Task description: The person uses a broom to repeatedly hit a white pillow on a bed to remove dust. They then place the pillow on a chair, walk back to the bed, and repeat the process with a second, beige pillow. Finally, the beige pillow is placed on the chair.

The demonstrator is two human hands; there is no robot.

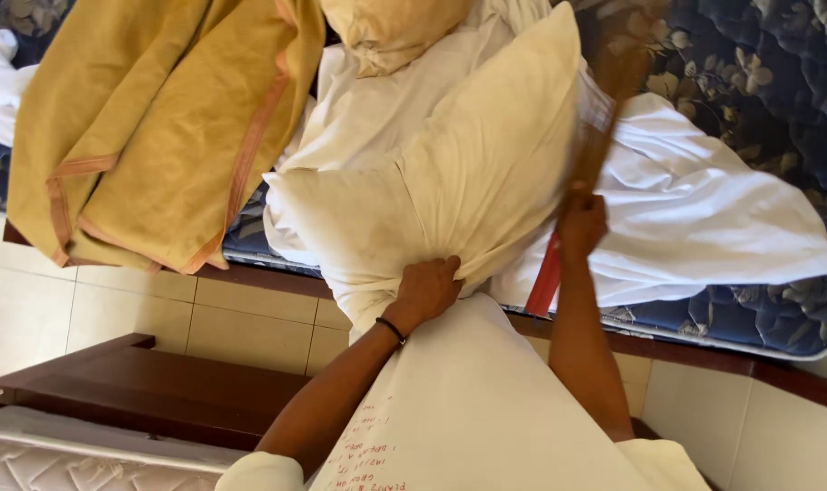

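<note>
My left hand (pixel 424 291) grips the lower edge of a cream pillow (pixel 450 182), bunching the fabric, and holds it up in front of me over the bed's edge. My right hand (pixel 582 223) is closed around the handle of a straw broom (pixel 604 100), whose bristles are blurred against the pillow's right side. A red part of the handle (pixel 545 277) shows below that hand. My white shirt (pixel 477 409) fills the bottom centre.
A blue flowered mattress (pixel 759 82) carries a crumpled white sheet (pixel 695 209) and a yellow blanket (pixel 150 127) hanging off its left side. Its dark wooden frame (pixel 704 355) runs along a tiled floor (pixel 141 309). A second wooden frame with a white mattress (pixel 59 445) sits bottom left.
</note>
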